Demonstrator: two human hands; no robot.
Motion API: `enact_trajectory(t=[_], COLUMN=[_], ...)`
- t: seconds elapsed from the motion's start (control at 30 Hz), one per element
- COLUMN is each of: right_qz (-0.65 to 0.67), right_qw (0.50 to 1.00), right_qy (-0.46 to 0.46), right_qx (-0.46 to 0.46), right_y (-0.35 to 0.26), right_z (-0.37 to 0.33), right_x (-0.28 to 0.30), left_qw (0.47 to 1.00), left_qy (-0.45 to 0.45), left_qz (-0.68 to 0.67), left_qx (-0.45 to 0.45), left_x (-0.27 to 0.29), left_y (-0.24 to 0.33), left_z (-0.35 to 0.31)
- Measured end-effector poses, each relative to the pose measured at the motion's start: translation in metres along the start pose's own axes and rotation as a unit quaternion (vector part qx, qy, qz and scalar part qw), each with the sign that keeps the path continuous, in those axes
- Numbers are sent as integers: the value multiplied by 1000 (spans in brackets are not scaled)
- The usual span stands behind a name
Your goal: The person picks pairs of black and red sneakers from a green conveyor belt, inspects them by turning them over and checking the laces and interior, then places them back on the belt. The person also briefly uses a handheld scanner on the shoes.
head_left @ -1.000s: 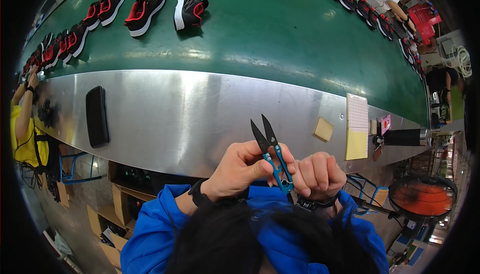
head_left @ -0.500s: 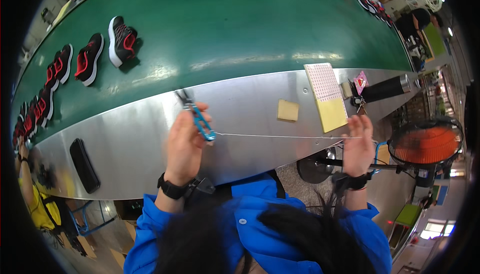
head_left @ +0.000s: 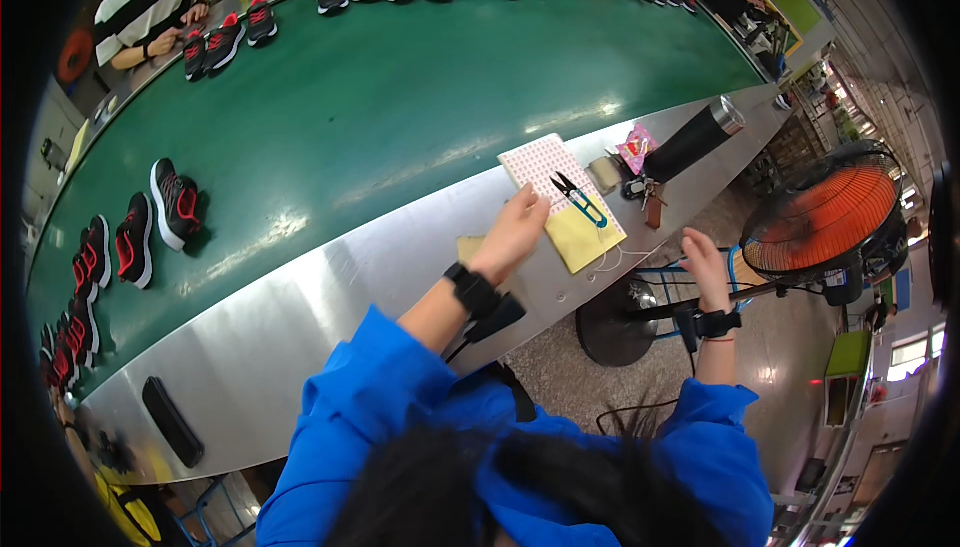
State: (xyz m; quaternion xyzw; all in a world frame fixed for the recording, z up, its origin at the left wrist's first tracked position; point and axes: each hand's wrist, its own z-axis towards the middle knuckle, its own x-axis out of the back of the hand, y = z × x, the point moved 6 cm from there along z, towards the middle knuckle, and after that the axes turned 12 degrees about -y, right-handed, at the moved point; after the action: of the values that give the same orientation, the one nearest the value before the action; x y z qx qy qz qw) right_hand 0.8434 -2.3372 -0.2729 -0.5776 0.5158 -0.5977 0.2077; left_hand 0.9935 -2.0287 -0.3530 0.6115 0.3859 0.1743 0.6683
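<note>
A pair of thread snips [head_left: 592, 209] with blue-green handles lies on a notepad [head_left: 572, 247] with a patterned upper part and a yellow lower part. A white string [head_left: 632, 251] trails from the handles across the pad toward the table's edge. My left hand [head_left: 512, 235] hovers beside the pad's left side, fingers loosely extended and holding nothing visible. A tan sponge-like block [head_left: 468, 247] is partly hidden behind it. Off the near edge, my right hand [head_left: 708, 269] is raised with its fingers bent and apart, nothing visible in them.
Black-and-red shoes [head_left: 176, 205] stand on the green belt [head_left: 380, 117], at left and along the far side. A black case [head_left: 172, 422] lies on the metal table [head_left: 300, 347]. Right of the pad are keys and a dark bottle [head_left: 690, 142]. A floor fan [head_left: 825, 217] stands at right; co-workers are across the belt.
My left hand has moved right and let go of the snips, which now lie on the notepad. The string, taut between my hands before, is slack. The view has shifted.
</note>
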Motion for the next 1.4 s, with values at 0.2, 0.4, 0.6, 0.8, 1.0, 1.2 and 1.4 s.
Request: enact_trajectory(t=[0.2, 0.4, 0.6, 0.8, 1.0, 1.2, 1.4], right_qz=[-196, -277, -298, -272, -329, -316, -399], right_qw=[961, 883, 878, 945, 939, 930, 883], right_qy=[10, -145, -214, 17, 72, -29, 8], right_qx=[194, 350, 307, 180, 72, 186, 246], right_y=[-71, -122, -110, -121, -89, -59, -89], right_z=[-32, -39, -8, 69, 132, 146, 108], right_x=[-127, -254, -262, -178, -129, -158, -161], left_qw=[973, 967, 974, 977, 978, 977, 984], left_qy=[101, 194, 224, 207, 207, 207, 177], left_qz=[205, 162, 18, 7, 6, -39, -36], left_qx=[-31, 12, 44, 46, 2, -30, -13], left_x=[21, 62, 86, 82, 87, 87, 85], left_y=[53, 59, 43, 30, 24, 15, 13], left_z=[-105, -183, -235, -238, -239, -240, -234])
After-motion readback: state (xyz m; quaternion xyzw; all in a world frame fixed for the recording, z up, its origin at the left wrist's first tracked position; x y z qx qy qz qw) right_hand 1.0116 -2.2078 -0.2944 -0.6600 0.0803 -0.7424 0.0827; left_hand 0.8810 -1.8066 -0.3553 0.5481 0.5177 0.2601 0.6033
